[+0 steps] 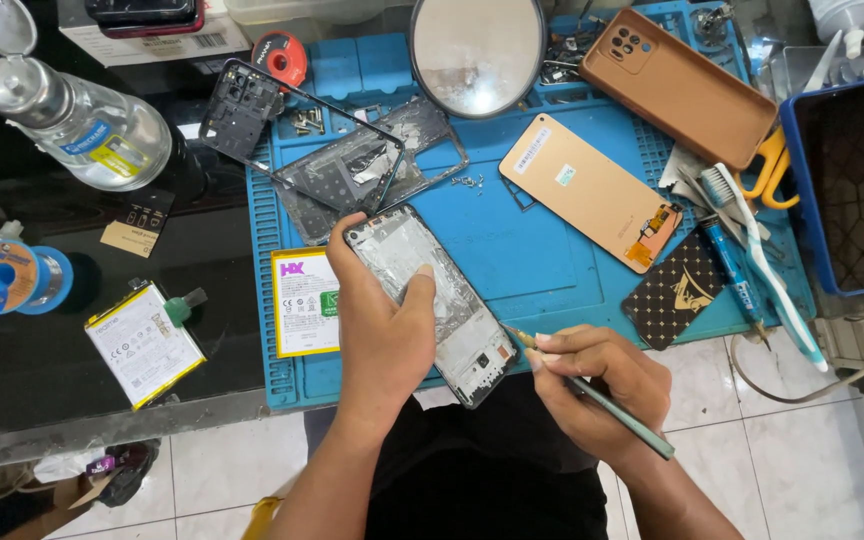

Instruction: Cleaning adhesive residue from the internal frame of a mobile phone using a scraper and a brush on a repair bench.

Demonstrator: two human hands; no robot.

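Over blue mat (512, 250): left hand (382, 330) grips phone frame (442, 300); right hand (602, 385) pinches tweezers (592, 395).

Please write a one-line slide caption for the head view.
Left hand holds an opened phone frame while right hand points a thin tool at it.

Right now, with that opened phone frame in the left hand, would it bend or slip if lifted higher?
The opened phone frame looks thin and flat, so probably light and somewhat flexible, perhaps fragile. The left hand grips it by one long edge, thumb on top, so it seems unlikely to slip. The right hand holds a thin tool at its lower corner; pressing there might twist it.
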